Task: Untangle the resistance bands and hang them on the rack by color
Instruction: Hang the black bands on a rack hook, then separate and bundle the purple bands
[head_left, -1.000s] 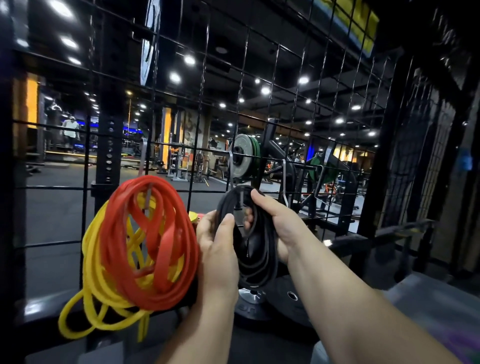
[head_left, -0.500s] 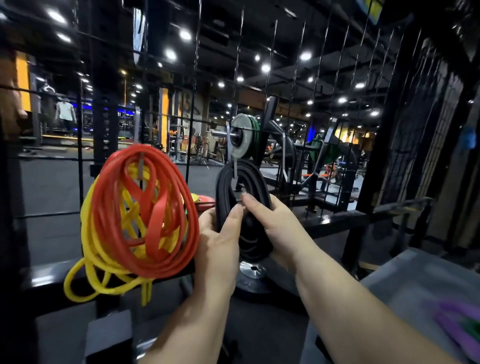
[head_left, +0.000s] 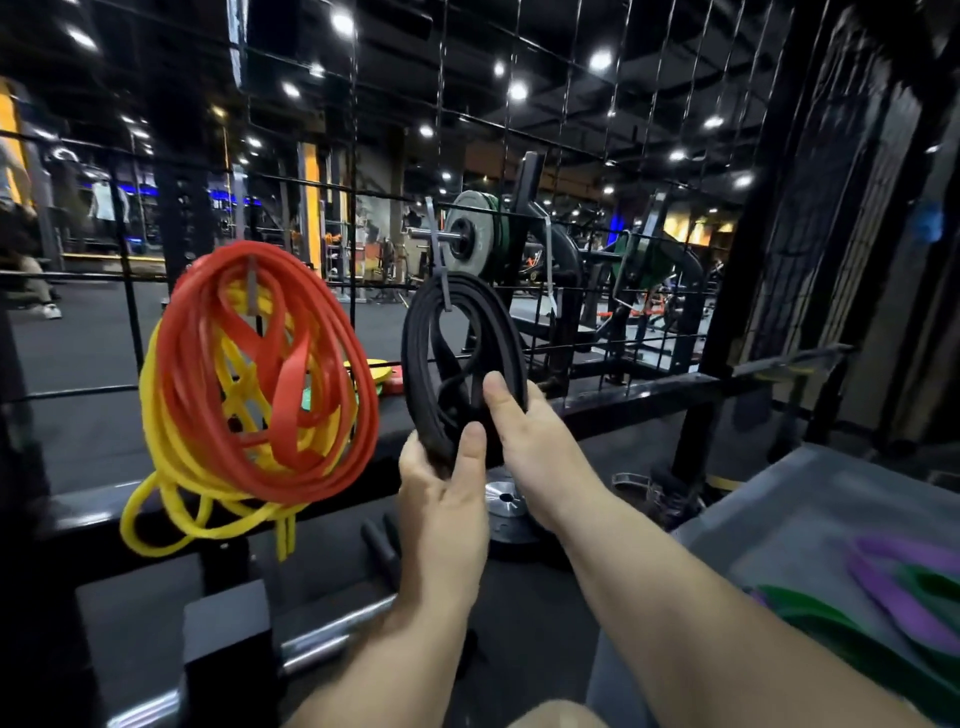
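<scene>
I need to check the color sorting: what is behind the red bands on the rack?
Yellow bands hang behind the red bands, showing through and below them. A grey hook shows at the top; whether both colors share it is covered.

Bare forearms and bare hands — left hand (head_left: 441, 499), right hand (head_left: 530, 431) — with short, plain thumbnails.

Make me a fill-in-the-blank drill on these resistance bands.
The left hand and right hand grip the hooked bands, which are ____. The red bands hang in front of a ____ bundle. Beside the green bands on the grey surface lies a ____ loop.
Missing: black; yellow; purple.
</scene>
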